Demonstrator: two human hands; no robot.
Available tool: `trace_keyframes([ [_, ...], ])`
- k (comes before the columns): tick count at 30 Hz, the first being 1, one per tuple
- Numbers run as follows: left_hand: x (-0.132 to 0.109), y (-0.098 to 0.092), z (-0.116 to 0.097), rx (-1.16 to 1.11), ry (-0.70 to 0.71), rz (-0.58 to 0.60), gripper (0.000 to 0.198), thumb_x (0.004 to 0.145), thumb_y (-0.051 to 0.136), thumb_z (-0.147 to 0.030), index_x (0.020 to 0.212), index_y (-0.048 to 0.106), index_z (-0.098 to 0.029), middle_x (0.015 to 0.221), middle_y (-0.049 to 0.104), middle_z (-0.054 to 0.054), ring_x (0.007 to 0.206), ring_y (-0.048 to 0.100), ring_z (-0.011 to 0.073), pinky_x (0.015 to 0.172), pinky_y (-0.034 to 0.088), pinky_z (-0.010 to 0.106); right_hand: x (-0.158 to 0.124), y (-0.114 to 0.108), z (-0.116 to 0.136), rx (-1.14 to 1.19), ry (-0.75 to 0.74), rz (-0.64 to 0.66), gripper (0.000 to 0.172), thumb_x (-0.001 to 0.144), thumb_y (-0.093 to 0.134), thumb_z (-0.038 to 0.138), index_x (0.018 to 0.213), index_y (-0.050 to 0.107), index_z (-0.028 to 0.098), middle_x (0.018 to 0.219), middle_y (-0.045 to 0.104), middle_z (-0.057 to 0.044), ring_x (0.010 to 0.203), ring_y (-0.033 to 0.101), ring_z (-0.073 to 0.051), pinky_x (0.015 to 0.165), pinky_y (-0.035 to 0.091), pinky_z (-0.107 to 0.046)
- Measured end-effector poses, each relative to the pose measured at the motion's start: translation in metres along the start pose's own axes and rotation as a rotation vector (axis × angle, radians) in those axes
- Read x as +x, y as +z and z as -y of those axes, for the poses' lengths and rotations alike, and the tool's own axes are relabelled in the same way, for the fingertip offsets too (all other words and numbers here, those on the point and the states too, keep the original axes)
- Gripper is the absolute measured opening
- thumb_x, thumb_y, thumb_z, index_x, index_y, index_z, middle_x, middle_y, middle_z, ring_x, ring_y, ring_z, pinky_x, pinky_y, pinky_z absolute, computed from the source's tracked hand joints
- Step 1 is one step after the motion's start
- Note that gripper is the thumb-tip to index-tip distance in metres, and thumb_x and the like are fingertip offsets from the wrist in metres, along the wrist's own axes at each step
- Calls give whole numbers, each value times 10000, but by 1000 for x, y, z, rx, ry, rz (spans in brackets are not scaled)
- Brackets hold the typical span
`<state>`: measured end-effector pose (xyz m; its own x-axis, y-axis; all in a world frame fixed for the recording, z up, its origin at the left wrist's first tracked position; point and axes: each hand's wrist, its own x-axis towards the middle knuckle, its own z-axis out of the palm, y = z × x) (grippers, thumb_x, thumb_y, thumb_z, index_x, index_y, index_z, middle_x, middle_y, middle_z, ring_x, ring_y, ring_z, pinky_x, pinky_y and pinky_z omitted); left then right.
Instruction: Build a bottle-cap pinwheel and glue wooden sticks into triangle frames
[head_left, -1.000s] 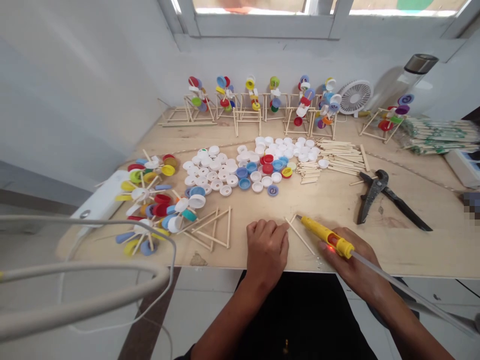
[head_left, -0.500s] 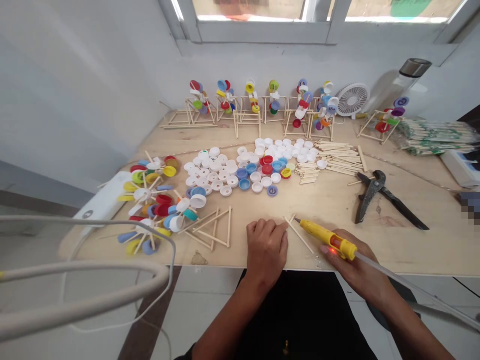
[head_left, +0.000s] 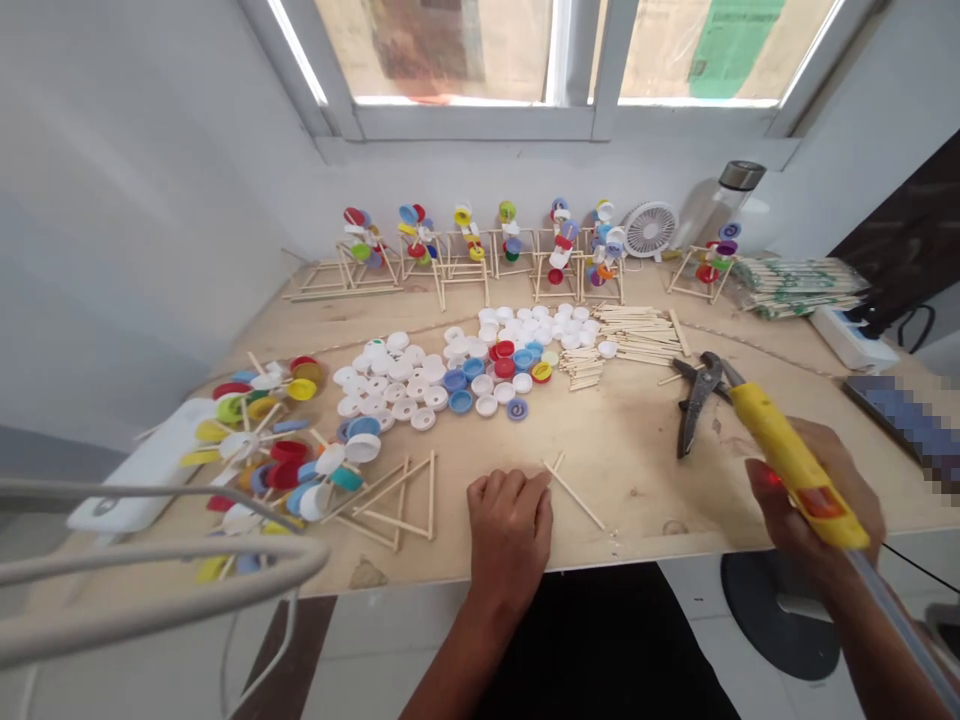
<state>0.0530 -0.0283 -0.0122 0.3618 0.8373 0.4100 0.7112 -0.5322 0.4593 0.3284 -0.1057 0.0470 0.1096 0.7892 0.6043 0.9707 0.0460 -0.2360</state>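
My right hand (head_left: 817, 510) grips a yellow hot glue gun (head_left: 784, 450), raised at the right with its nozzle pointing up and left, over the end of black-handled pliers (head_left: 699, 405). A red light glows near my thumb, and a clear glue stick trails from the gun's back. My left hand (head_left: 510, 525) rests closed on the table, its fingertips at the end of two crossed wooden sticks (head_left: 577, 495). What lies under its fingers is hidden. Left of that hand, joined stick triangles (head_left: 420, 500) lie flat on the table.
White and coloured bottle caps (head_left: 405, 380) cover the middle, beside piled sticks (head_left: 637, 330). Cap wheels (head_left: 289, 450) lie at left. Stick frames with caps (head_left: 465, 250), a small fan (head_left: 651, 230) and a bottle (head_left: 731, 205) stand along the wall. A pale curved tube (head_left: 225, 550) crosses the left foreground.
My right hand has carried the glue gun away from the crossed sticks, to the right and toward the pliers. My left hand stays at the sticks. The head view has shifted.
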Motion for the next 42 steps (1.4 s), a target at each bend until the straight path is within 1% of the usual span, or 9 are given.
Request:
trace_keyframes([
  [8,0,-1,-1,-21,-12,23,193,838,501,-138,914,665,-203,751,620,31,741,529,190,789,343,376,-1,15,-67,-330,-241,213,326,919,314,319,1113,516,154,1079,615,-136,1032,534,-291,834,391,-428],
  [15,-1,1,-2,4,-21,24,192,836,511,-148,932,664,-214,756,620,25,741,526,181,790,344,364,8,21,-73,-358,-281,344,372,899,248,264,1147,500,148,1115,605,-147,1081,499,-311,830,381,-451],
  [20,-1,1,-2,6,-28,22,196,839,513,-146,941,666,-213,747,615,25,737,526,178,790,345,366,6,5,-74,-340,-279,349,396,827,438,309,1196,509,180,1196,586,-148,1105,512,-310,842,384,-442],
  [23,0,1,-2,-4,-31,23,193,838,514,-145,937,665,-212,748,616,27,743,527,183,788,345,370,2,-6,-50,-220,-253,269,411,828,464,317,1224,506,216,1176,599,-136,1062,540,-296,822,395,-434],
  [26,0,1,-2,1,-28,23,189,832,521,-144,933,664,-213,748,616,26,744,528,183,790,347,370,-3,2,-2,-47,-187,191,269,837,492,277,1092,560,226,1020,647,-92,953,588,-245,811,428,-394],
  [29,0,-1,-2,6,-32,34,187,834,521,-141,937,661,-207,752,617,26,744,527,183,791,348,371,-5,30,51,137,-202,349,186,868,485,235,1031,570,205,935,656,-68,870,603,-197,764,433,-339],
  [32,0,-2,-3,3,-34,43,186,837,516,-144,943,659,-199,757,616,30,749,527,187,793,350,375,-3,59,86,142,-195,438,133,884,485,246,932,595,186,821,637,-57,793,581,-186,722,400,-325],
  [36,0,-3,-3,-5,-36,41,181,840,517,-152,946,657,-198,762,616,31,755,527,190,803,347,379,-2,79,100,46,-211,425,157,881,501,263,775,583,181,710,579,-44,729,524,-191,690,359,-319],
  [42,0,-2,-2,1,-29,35,184,840,515,-154,947,657,-201,744,611,29,733,520,183,793,348,373,-5,83,100,48,-217,377,181,881,465,189,717,541,185,681,551,-34,681,484,-173,675,339,-305],
])
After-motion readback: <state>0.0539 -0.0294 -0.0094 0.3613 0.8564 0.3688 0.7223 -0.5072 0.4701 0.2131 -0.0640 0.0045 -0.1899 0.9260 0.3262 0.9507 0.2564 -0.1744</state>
